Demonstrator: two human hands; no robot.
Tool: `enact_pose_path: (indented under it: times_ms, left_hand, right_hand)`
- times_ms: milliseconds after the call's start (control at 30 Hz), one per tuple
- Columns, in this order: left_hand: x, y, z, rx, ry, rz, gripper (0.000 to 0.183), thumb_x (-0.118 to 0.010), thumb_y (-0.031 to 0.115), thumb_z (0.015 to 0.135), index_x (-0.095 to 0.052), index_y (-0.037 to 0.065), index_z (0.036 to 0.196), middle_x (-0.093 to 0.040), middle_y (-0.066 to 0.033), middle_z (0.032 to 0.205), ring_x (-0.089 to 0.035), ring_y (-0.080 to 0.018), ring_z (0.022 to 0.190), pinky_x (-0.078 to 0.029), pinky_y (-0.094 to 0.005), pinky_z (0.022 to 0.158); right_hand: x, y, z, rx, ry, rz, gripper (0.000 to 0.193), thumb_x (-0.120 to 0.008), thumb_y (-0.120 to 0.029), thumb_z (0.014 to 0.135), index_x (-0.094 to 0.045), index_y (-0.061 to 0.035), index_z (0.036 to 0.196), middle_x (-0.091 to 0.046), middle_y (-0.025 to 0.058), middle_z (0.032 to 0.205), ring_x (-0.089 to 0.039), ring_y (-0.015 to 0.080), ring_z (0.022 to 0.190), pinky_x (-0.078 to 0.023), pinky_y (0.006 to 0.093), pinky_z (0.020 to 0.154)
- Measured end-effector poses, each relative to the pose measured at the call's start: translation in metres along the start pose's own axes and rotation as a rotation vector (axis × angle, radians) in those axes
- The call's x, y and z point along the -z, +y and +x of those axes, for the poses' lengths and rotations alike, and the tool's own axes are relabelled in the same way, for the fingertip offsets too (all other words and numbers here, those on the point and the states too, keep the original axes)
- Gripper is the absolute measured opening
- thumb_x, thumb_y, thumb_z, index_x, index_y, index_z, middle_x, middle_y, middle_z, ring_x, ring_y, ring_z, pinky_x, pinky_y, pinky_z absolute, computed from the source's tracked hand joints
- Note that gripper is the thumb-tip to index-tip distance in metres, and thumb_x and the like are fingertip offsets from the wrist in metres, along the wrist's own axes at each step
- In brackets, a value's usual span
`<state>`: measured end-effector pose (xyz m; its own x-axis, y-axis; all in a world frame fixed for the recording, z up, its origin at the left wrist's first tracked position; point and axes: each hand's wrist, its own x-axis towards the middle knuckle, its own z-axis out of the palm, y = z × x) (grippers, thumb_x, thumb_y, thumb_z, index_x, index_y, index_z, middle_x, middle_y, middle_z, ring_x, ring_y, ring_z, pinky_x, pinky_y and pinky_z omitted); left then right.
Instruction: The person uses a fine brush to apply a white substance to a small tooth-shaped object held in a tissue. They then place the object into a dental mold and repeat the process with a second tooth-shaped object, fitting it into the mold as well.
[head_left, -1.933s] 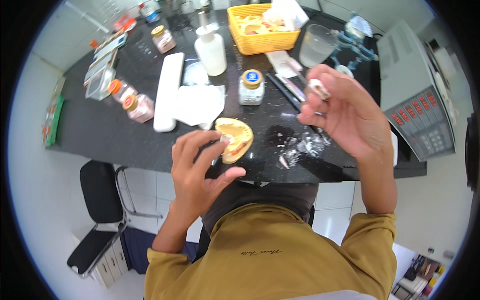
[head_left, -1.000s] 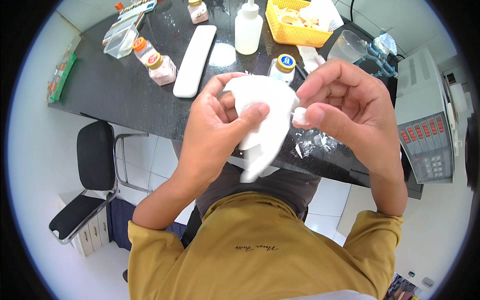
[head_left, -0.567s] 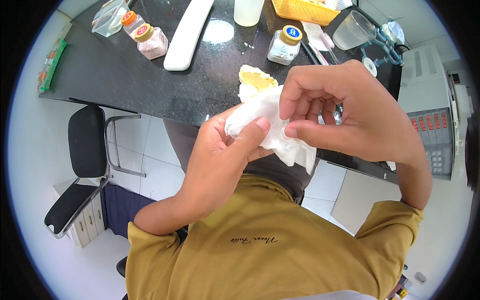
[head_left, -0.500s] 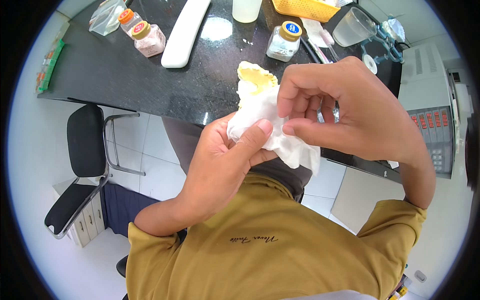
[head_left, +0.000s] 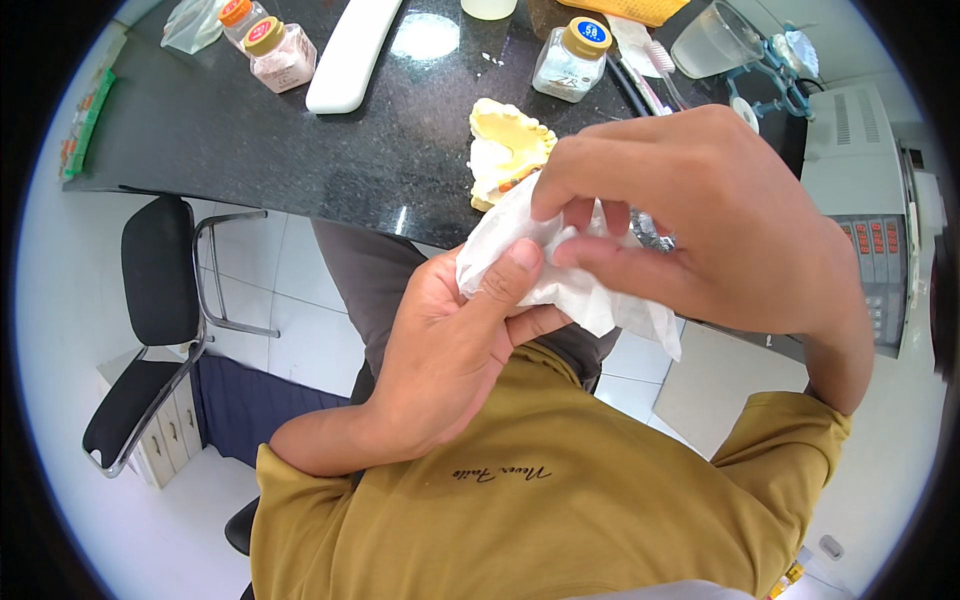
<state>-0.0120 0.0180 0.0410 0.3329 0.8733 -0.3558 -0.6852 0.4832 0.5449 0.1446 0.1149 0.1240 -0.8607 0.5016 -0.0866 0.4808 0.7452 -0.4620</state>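
My left hand (head_left: 455, 345) is closed round a crumpled white tissue (head_left: 600, 300), with its thumb pressed on top. Over the tissue's upper part, my right hand (head_left: 690, 225) has curled fingers, thumb and forefinger pinching at a fold of it. Whether something small lies inside the tissue is hidden. Just beyond, a pale yellow dental cast (head_left: 505, 130) rests on the black countertop near its front edge. Part of the cast is covered by the tissue, and a small reddish patch shows beside it. A clear jar with a gold and blue lid (head_left: 572, 62) stands behind my right hand.
Left on the dark countertop (head_left: 230, 160) are a long white handpiece-like object (head_left: 350, 60) and two lidded jars (head_left: 282, 55). Brushes (head_left: 665, 65), a clear cup (head_left: 715, 40) and a blue articulator-like frame (head_left: 780, 80) lie right. A control unit (head_left: 865, 170) stands far right; a black chair (head_left: 160, 270) left.
The tissue's loose end has shifted right and downward, and my right hand has moved slightly left over it. More of the dental cast shows. The whole view has shifted a little.
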Motion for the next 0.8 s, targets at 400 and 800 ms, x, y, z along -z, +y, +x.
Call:
enact_pose_path:
  times_ms: [400,800]
  left_hand:
    - [0.005,-0.006,0.012,-0.109,0.033,0.102,0.039,-0.053,0.020,0.093,-0.046,-0.005,0.122,-0.057,-0.0128,0.115,-0.059,-0.0208,0.103,-0.051,-0.0357,0.087]
    - [0.001,-0.018,0.014,-0.189,0.100,0.138,0.041,-0.056,0.023,0.091,-0.046,-0.005,0.121,-0.058,-0.0122,0.112,-0.060,-0.0207,0.101,-0.053,-0.0359,0.082]
  right_hand:
    - [0.010,0.010,-0.037,-0.365,0.489,-0.187,0.008,-0.059,-0.005,0.086,-0.064,-0.0004,0.090,-0.063,0.0031,0.077,-0.054,0.0057,0.060,-0.038,0.0182,0.047]
    - [-0.019,0.078,-0.056,-0.502,0.485,-0.083,0.010,-0.062,-0.011,0.082,-0.061,-0.0020,0.085,-0.063,0.0110,0.071,-0.061,0.0207,0.060,-0.046,0.0288,0.057]
